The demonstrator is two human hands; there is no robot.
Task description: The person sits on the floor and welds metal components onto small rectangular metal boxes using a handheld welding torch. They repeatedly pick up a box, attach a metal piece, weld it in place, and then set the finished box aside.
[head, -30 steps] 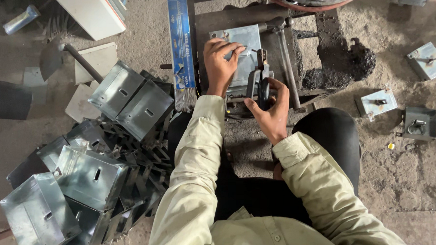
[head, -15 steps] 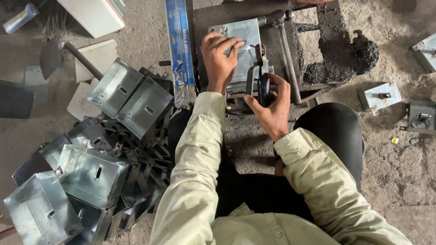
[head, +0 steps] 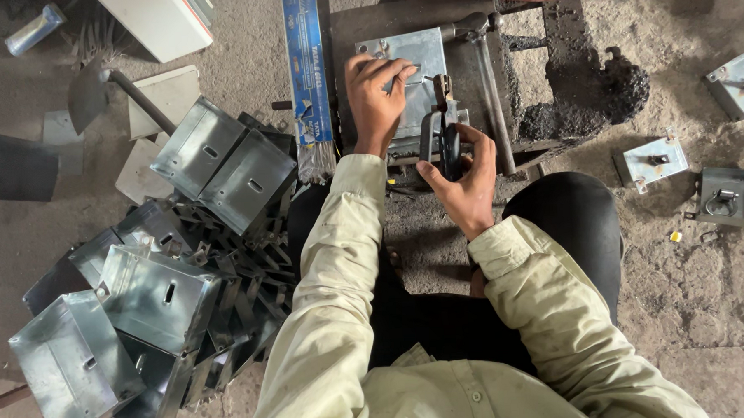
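My left hand (head: 374,93) presses down on a galvanised sheet-metal piece (head: 420,63) that lies on a dark steel work block (head: 365,24) in front of me. My right hand (head: 463,181) is closed around the black handle of a clamp-like tool (head: 444,136), whose tip touches the right side of the metal piece. Both sleeves are pale yellow. A grey metal bar (head: 491,89) runs down the block's right side.
A heap of folded galvanised metal boxes (head: 157,299) sits at my left. A long blue carton (head: 308,67) lies beside the block. Finished small boxes (head: 655,159) and a dark box with a ring (head: 726,195) rest on the sandy floor at right.
The view has shifted slightly. My right hand with the tool has edged down and right along the metal piece; my left hand stays pressed on it.
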